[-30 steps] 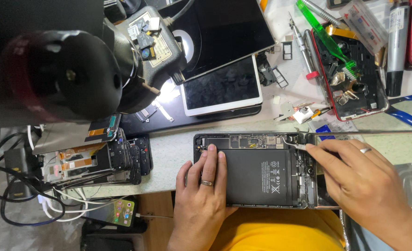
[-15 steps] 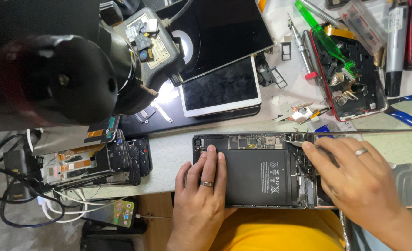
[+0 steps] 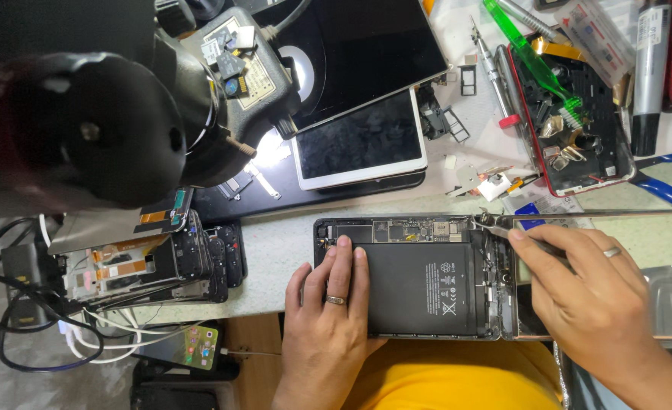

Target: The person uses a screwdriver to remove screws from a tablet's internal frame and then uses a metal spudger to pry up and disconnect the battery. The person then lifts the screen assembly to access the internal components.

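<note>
An opened tablet point(image 3: 419, 281) lies on the bench edge, its black battery and circuit board showing. My left hand point(image 3: 327, 323) rests flat on the tablet's left part, fingers pressing its lower-left corner area. My right hand point(image 3: 594, 292) grips metal tweezers point(image 3: 495, 225) whose tips touch the tablet's upper-right board area. The detached screen panel point(image 3: 654, 250) lies folded out to the right, partly under my right hand.
A microscope head point(image 3: 85, 129) looms at the upper left. A white tablet point(image 3: 360, 140) and a dark tablet point(image 3: 366, 45) lie behind. A stack of phone parts point(image 3: 146, 262) and cables sit left. An open red-framed phone point(image 3: 579, 121), green brush and blue-handled pliers point(image 3: 666, 190) are at right.
My right hand has shifted slightly left with the tweezers along the tablet's top edge. My left hand stays where it was.
</note>
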